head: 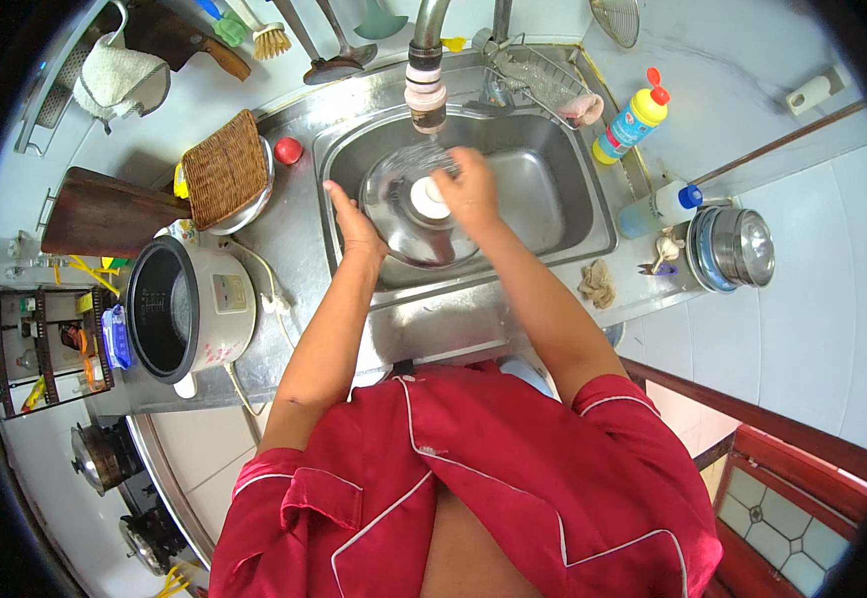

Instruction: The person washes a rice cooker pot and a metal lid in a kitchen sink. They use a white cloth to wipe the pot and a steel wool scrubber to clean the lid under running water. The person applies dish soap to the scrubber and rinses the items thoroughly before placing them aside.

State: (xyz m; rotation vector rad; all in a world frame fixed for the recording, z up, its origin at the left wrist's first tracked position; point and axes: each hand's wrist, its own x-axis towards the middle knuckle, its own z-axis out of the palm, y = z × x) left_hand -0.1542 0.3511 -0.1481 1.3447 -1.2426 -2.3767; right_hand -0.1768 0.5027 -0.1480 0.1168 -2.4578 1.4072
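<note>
A round metal lid (403, 238) with a white knob (429, 197) is tilted in the stainless steel sink basin (542, 179). My left hand (358, 228) holds the lid's left rim, with the thumb raised and the other fingers mostly hidden. Over the lid's upper right is my right hand (472, 190), its curled fingers close to the knob. Motion blurs those fingers, and I cannot tell whether they grip anything. Directly above hangs the faucet (426, 93), its spout pointing down at the lid. Fine bright streaks, apparently water, cross the lid's upper surface.
A rice cooker (220, 299) with its cord stands left, near a woven basket (225, 170) and a red ball-shaped object (288, 151). Right of the basin are a yellow bottle (631, 125), a blue-capped bottle (657, 209), a crumpled rag (597, 285) and stacked metal bowls (743, 247).
</note>
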